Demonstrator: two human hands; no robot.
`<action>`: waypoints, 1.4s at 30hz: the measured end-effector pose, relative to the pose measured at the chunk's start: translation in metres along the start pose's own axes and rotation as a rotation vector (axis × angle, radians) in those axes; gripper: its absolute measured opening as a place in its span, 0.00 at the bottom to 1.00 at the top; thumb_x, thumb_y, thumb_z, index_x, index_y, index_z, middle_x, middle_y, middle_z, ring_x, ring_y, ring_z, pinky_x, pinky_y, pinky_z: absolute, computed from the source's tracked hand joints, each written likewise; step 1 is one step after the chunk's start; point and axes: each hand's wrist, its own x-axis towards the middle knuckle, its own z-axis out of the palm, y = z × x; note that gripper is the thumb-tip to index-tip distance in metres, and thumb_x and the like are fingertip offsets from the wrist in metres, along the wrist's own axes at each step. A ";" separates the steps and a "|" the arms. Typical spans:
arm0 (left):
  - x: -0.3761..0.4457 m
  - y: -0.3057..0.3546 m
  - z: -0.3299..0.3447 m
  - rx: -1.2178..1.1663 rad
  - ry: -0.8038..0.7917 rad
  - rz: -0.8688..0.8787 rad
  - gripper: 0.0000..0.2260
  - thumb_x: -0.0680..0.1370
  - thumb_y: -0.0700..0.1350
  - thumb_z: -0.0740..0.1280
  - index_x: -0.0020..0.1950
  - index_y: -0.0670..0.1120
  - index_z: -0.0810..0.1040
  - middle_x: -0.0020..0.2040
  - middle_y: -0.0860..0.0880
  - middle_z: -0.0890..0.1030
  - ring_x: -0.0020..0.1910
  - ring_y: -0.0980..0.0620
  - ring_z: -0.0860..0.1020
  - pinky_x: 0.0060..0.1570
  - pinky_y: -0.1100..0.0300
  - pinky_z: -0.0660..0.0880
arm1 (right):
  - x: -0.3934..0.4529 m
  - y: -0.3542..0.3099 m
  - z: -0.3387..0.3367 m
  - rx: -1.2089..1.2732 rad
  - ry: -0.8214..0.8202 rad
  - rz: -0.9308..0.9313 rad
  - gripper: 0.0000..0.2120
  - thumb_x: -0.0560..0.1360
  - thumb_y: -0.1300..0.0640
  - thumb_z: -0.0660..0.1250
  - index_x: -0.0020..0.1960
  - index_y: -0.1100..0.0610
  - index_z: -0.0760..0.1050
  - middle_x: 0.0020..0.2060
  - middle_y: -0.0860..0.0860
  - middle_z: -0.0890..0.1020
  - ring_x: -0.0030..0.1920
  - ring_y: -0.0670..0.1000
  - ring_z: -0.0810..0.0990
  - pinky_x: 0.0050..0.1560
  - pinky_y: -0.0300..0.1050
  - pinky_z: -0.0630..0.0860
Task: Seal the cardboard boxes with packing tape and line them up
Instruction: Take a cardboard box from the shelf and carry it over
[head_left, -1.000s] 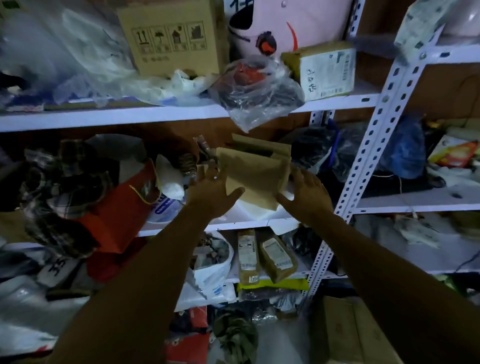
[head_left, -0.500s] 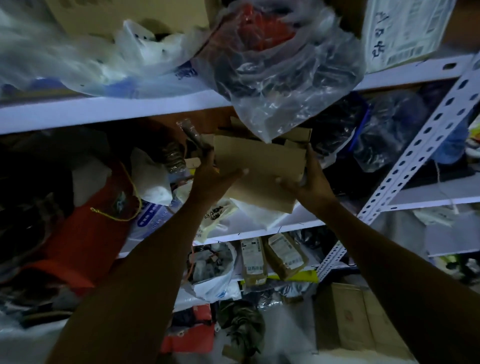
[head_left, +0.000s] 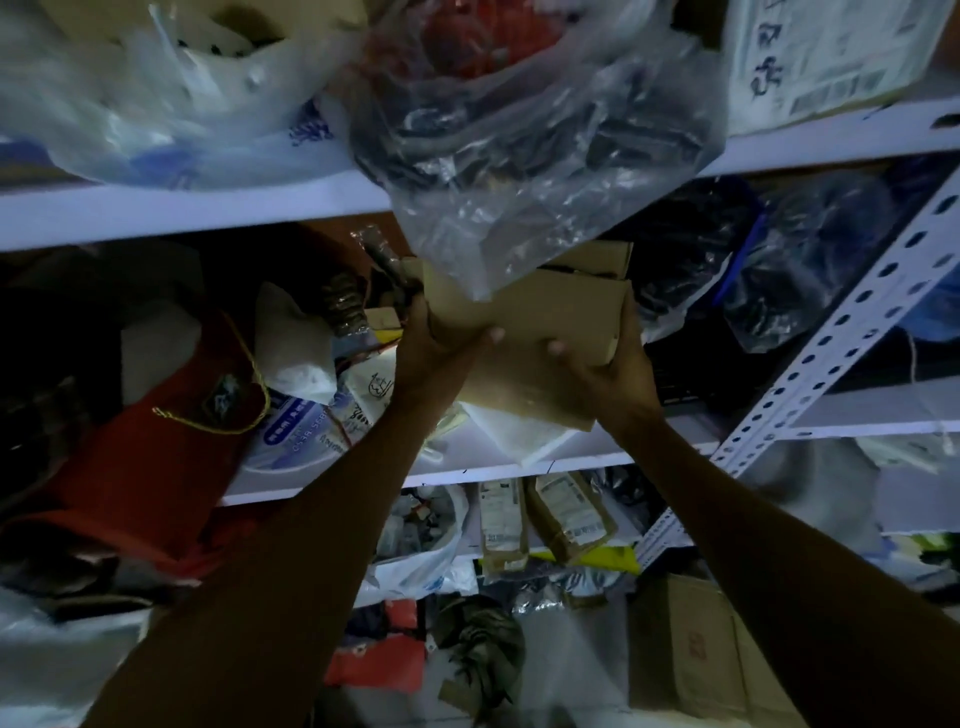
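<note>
Hands, two, clamp one flattened cardboard box (head_left: 524, 332) at a cluttered shelf (head_left: 467, 462). We see left hand (head_left: 441, 348) and right hand (head_left: 605, 358) pinching opposite edges, beneath one clear plastic bag (head_left: 524, 156).

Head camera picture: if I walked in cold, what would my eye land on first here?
Probably the flat brown cardboard box at the centre, gripped at its left edge by the left hand and at its right edge by the right hand, in front of the middle shelf. Next, the big clear plastic bag of dark cables sagging off the white upper shelf right above it. On the left, a red cloth bag stands out.
</note>
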 end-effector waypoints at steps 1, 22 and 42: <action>-0.005 0.003 0.001 -0.005 0.008 0.006 0.30 0.66 0.43 0.81 0.64 0.52 0.72 0.54 0.58 0.81 0.49 0.66 0.80 0.43 0.67 0.79 | -0.003 -0.002 -0.002 0.002 -0.005 -0.004 0.53 0.64 0.33 0.72 0.79 0.41 0.47 0.68 0.48 0.74 0.63 0.47 0.77 0.61 0.54 0.77; -0.138 0.053 -0.034 -0.008 -0.346 0.061 0.37 0.68 0.60 0.76 0.73 0.56 0.66 0.68 0.54 0.75 0.64 0.52 0.75 0.63 0.51 0.74 | -0.193 -0.085 -0.036 -0.018 0.326 0.010 0.47 0.66 0.33 0.73 0.78 0.40 0.54 0.67 0.40 0.75 0.61 0.40 0.76 0.59 0.33 0.74; -0.493 0.116 0.125 -0.162 -1.113 0.197 0.33 0.64 0.63 0.77 0.67 0.68 0.68 0.58 0.68 0.78 0.58 0.66 0.77 0.54 0.71 0.73 | -0.597 -0.111 -0.214 -0.243 1.091 0.361 0.51 0.65 0.29 0.71 0.78 0.38 0.46 0.71 0.46 0.71 0.67 0.52 0.72 0.70 0.56 0.69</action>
